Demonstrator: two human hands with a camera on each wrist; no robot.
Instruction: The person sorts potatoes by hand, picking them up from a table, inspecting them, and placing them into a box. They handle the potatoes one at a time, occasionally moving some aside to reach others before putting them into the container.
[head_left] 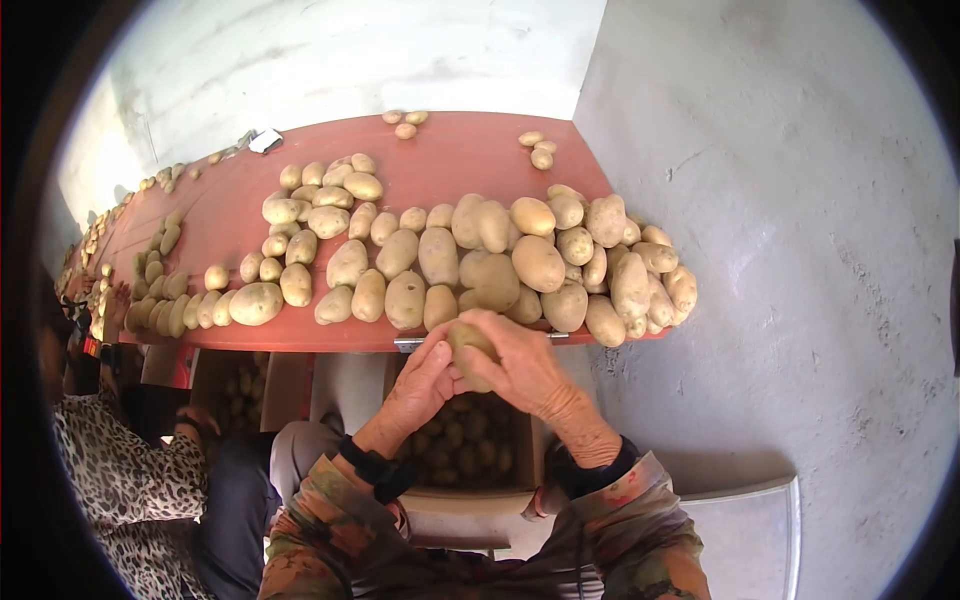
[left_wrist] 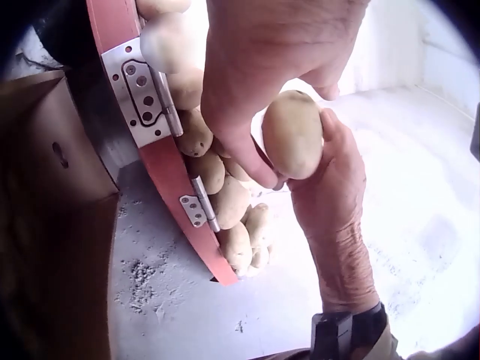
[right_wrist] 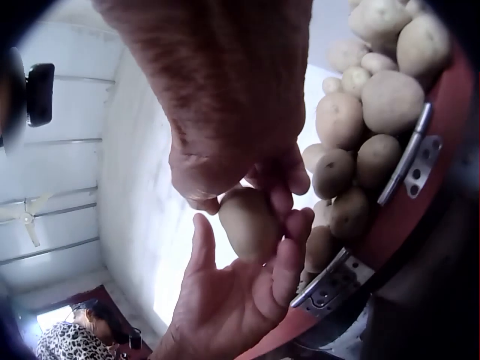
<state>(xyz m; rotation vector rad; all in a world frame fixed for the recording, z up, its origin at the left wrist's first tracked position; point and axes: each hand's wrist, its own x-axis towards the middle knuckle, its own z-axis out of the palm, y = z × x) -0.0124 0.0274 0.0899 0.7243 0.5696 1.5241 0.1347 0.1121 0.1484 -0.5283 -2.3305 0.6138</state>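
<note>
A tan, oval potato is held between both hands just in front of the table's near edge. My right hand grips it from above and the right, its fingers across the top. From the left, my left hand cups the same potato with bent fingers at its lower side. In the left wrist view the potato shows a smooth pale face between the two hands. The right wrist view has the potato over the left palm, beneath the right hand's fingers.
Many potatoes lie in rows and heaps on the red table, with a pile at its right end. Metal hinges sit on its edge. Below stands a box of potatoes. Another person in a leopard-print top sits at left.
</note>
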